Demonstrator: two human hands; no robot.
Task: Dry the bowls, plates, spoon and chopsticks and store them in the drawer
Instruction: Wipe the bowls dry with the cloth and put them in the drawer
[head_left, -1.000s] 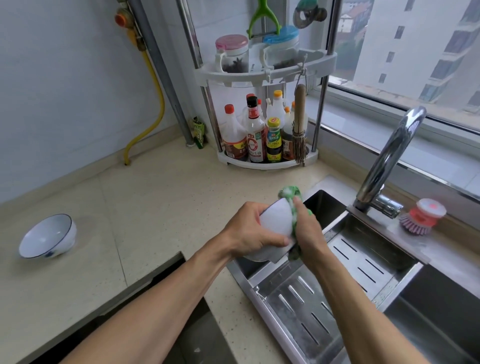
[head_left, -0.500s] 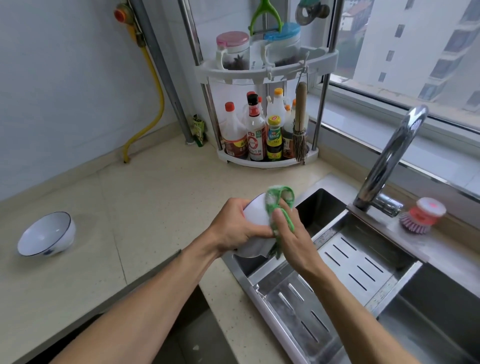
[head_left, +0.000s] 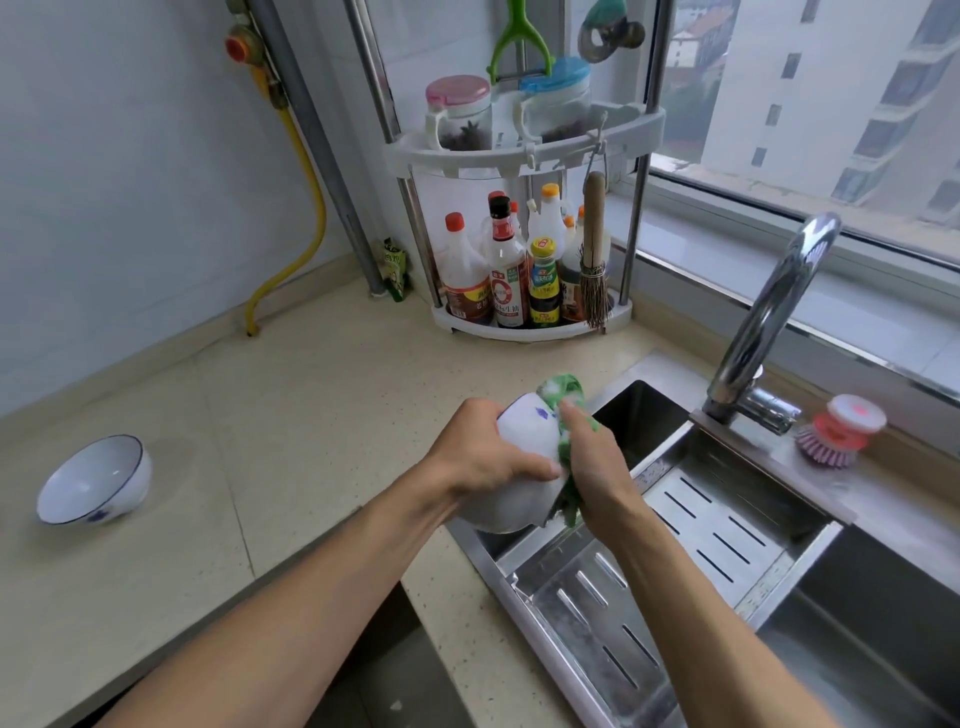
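A white ceramic bowl (head_left: 511, 467) with small blue marks is held over the near edge of the steel sink (head_left: 727, 519).

The left hand (head_left: 478, 452) grips the bowl, fingers curled over its outer wall; the right hand (head_left: 592, 462) pinches a green-and-white cloth (head_left: 563, 395) against its rim. A second blue-rimmed white bowl (head_left: 93, 480) lies tilted on the beige speckled surface (head_left: 311, 415), well apart to the left.
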